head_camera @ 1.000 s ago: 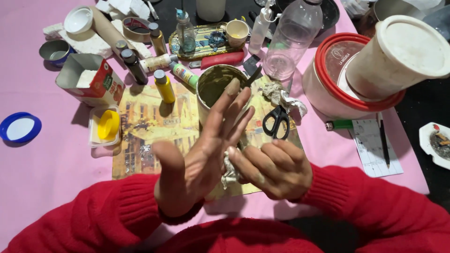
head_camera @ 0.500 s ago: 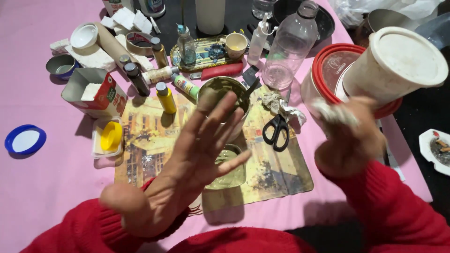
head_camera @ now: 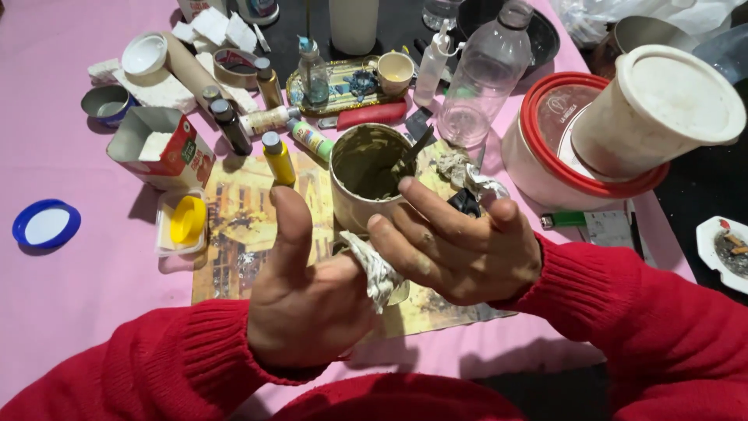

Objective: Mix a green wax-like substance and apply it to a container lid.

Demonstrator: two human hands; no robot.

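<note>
My left hand (head_camera: 308, 296) is raised over the placemat (head_camera: 241, 218), thumb up, palm turned toward my right hand. My right hand (head_camera: 456, 249) presses a crumpled, paint-stained paper wad (head_camera: 374, 269) against the left palm. Both hands carry greenish-grey smears. Just behind them stands a cream can (head_camera: 366, 175) of olive-grey paste with a dark tool handle leaning in it. A small dish of the same paste lies mostly hidden under my hands. Black scissors (head_camera: 466, 203) peek out behind my right fingers.
Small paint bottles (head_camera: 277, 156), a cut carton (head_camera: 160, 148), a yellow lid in a tray (head_camera: 183, 220), a blue lid (head_camera: 45, 224), a clear plastic bottle (head_camera: 479, 78), a red-rimmed tub with a white bucket (head_camera: 623, 117) and an ashtray (head_camera: 728, 248) crowd the pink tablecloth.
My right hand swung out toward the tub with the wad, then came back to the left palm. My left hand turned from flat and spread to thumb-up, closer in.
</note>
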